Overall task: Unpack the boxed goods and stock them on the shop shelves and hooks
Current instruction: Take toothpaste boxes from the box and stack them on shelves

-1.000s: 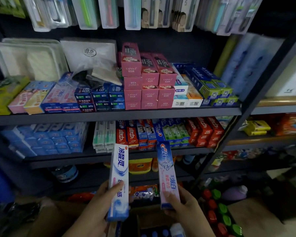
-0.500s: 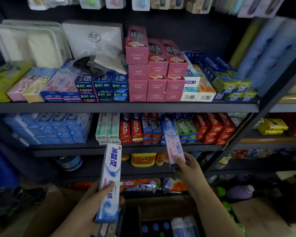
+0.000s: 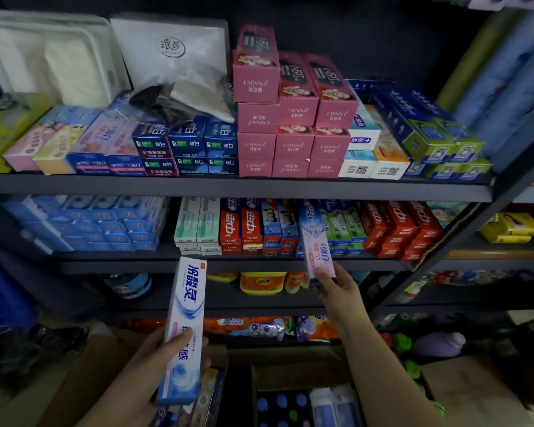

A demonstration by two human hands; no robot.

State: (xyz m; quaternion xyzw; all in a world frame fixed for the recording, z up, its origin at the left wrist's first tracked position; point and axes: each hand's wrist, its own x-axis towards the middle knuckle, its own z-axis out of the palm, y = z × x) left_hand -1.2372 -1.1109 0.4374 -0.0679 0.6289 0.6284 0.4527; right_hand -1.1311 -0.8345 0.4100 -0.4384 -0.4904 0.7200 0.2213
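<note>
Toothpaste boxes already crowd the middle shelf (image 3: 198,266); we still hold two, and the carton (image 3: 290,377) below (partly seen) holds more. Our right hand (image 3: 336,288) pinches the pink box (image 3: 316,241) at the shelf's front edge; our left hand (image 3: 164,355) grips the white box (image 3: 185,328), nearer us.

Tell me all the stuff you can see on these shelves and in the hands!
Pink boxes: about eleven, stacked mid top shelf.
Dark blue boxes: several, left of the pink ones.
Green-ended boxes: several, blue and green, top shelf right.
Red boxes: many, second shelf right.
Light blue boxes: many, second shelf left.
White toothpaste box: one, white and blue, held below the shelves.
Pink toothpaste box: one, pink and blue, at the second shelf.
Left hand: grips the white toothpaste box.
Right hand: grips the pink toothpaste box.
</note>
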